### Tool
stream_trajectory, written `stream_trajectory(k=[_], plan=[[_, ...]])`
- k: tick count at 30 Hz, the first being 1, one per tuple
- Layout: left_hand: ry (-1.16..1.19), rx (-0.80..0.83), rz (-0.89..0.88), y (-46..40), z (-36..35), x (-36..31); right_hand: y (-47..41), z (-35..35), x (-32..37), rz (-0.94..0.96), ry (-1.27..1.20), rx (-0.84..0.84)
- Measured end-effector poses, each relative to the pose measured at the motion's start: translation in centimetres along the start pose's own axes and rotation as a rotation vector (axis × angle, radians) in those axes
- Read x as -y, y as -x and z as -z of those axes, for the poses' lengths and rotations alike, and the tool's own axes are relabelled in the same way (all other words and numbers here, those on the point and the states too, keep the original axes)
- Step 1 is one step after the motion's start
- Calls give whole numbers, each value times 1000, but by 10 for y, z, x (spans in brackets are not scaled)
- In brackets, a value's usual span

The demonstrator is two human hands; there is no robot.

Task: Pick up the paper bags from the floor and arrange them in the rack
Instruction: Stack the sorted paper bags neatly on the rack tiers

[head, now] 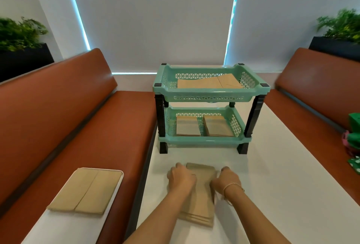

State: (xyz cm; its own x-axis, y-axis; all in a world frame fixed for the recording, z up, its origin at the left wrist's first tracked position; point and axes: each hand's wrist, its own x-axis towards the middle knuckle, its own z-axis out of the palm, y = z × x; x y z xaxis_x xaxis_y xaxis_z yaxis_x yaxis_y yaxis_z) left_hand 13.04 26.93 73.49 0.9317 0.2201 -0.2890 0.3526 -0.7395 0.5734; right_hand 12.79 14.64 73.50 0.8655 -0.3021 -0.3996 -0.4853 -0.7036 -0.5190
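At nine o'clock, a rust-brown padded bench (64,119) with a smooth leather-like skin; on its seat at seven o'clock lies a white rounded tray (115,191) bearing two flat kraft-paper bags (85,191) side by side. Behind the bench, at ten o'clock, leafy plants in a dark planter (23,56).

At six o'clock, my left hand (182,178), fingers curled, grips the left edge of a stack of flat brown paper bags (202,197) lying on the matte white table (272,185); the stack's layered edges show at its near end. My right hand (227,180), a thin bracelet at the wrist, curls on the stack's right edge.

At twelve o'clock, beyond the stack, a two-tier rack (208,107): mint-green plastic baskets with triangular lattice walls, on black posts. The upper basket (167,76) holds flat bags; the lower basket (169,123) holds two small piles, side by side.

At three o'clock, a second rust-brown bench (315,88), with green and pink items, blurred, at the frame edge. At two o'clock, another planter.
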Motion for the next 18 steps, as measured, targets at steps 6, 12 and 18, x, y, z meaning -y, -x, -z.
stream_trajectory(k=[6,12,18], plan=[[56,95,129,25,-6,2,22,-15,-11,-115,-268,137],[17,190,173,35,1,10,36,-14,-22,-115,-281,160],[-137,192,206,48,-6,9,47,-14,-32,-95,-373,198]])
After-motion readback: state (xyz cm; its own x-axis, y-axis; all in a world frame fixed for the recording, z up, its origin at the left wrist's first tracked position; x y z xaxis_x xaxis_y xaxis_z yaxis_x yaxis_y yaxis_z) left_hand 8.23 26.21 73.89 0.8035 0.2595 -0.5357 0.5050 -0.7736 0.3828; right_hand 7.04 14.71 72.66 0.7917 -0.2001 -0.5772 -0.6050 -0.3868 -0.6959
